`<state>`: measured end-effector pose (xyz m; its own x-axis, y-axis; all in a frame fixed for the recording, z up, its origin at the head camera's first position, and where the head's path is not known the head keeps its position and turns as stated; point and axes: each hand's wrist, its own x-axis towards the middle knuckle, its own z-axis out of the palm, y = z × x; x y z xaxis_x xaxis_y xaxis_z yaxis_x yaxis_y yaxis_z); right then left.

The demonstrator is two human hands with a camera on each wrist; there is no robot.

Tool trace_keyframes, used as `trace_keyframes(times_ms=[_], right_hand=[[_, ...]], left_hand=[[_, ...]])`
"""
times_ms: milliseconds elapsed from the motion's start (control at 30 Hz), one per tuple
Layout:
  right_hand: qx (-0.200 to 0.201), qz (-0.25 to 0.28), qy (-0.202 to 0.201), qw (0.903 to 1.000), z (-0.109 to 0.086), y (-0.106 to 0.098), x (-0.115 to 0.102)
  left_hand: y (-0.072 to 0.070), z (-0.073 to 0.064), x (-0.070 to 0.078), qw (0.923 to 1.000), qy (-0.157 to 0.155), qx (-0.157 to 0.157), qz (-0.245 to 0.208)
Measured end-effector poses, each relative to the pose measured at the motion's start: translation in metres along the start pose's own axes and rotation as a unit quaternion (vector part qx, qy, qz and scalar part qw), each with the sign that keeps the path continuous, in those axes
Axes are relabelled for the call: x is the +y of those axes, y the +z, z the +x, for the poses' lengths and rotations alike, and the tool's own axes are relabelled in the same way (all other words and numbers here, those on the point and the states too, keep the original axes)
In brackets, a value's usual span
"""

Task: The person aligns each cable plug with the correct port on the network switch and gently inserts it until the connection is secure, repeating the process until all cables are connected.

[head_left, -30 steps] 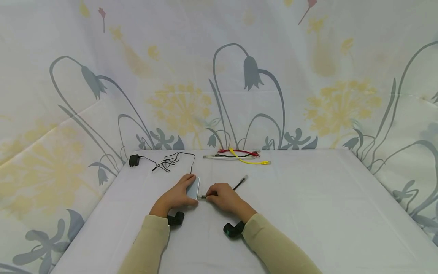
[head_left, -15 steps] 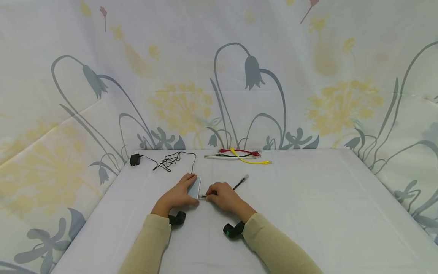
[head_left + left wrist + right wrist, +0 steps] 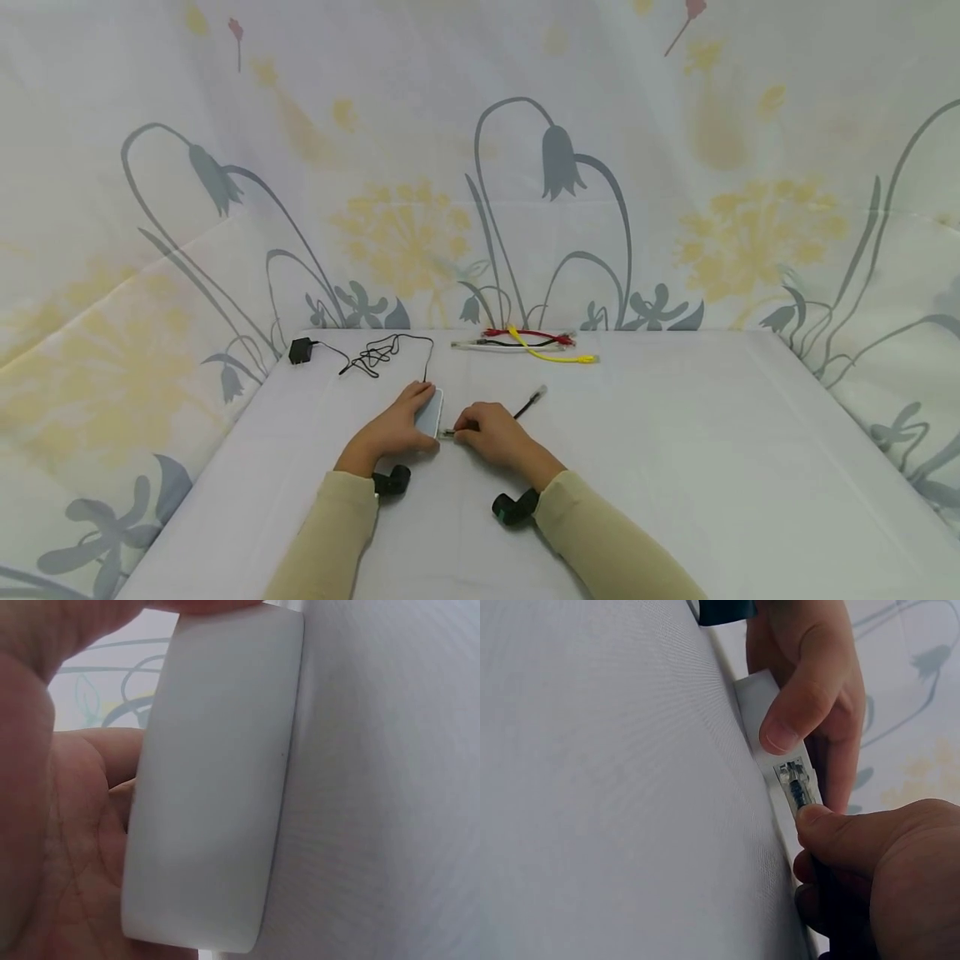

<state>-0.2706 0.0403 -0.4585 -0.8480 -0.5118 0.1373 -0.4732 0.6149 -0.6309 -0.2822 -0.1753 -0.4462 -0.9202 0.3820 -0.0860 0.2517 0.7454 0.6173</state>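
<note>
My left hand (image 3: 393, 429) holds a small white network box (image 3: 430, 412), fingers at its far end and thumb at its near end. The box's blank white side (image 3: 214, 780) faces the left wrist camera. With thumb and fingers, my right hand (image 3: 491, 432) pinches a short black Ethernet cable just behind its clear plug (image 3: 795, 781). That plug sits right at the side of the box, close by the left thumb (image 3: 784, 735). The cable's other end (image 3: 532, 399) sticks out behind the right hand; its middle is hidden under the palm.
A thin black power cord (image 3: 375, 354) runs from the box's far end to a black adapter (image 3: 301, 351) at back left. Farther back lie yellow (image 3: 558, 358), red (image 3: 510, 332) and white (image 3: 498, 347) cables plus another black one (image 3: 517, 342), on the white-covered table (image 3: 712, 458).
</note>
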Motion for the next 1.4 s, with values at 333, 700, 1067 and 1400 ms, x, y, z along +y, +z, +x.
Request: trace_keyframes(times_ms=[333, 700, 1067, 1400], right_hand=[[-0.005, -0.007, -0.008, 0.9999, 0.000, -0.001, 0.001], [-0.014, -0.014, -0.008, 0.9998, 0.001, -0.005, 0.000], [-0.034, -0.032, -0.011, 0.9989, 0.005, -0.010, 0.000], [-0.083, -0.065, -0.007, 0.9944, 0.017, -0.022, 0.001]], left_hand=[[0.000, 0.001, -0.002, 1.0000, 0.000, 0.003, -0.001], [0.002, 0.001, -0.002, 1.0000, 0.001, 0.004, -0.002], [0.003, 0.002, -0.004, 0.9999, -0.001, 0.011, -0.005], [0.001, -0.001, 0.001, 0.9998, 0.007, 0.008, -0.014]])
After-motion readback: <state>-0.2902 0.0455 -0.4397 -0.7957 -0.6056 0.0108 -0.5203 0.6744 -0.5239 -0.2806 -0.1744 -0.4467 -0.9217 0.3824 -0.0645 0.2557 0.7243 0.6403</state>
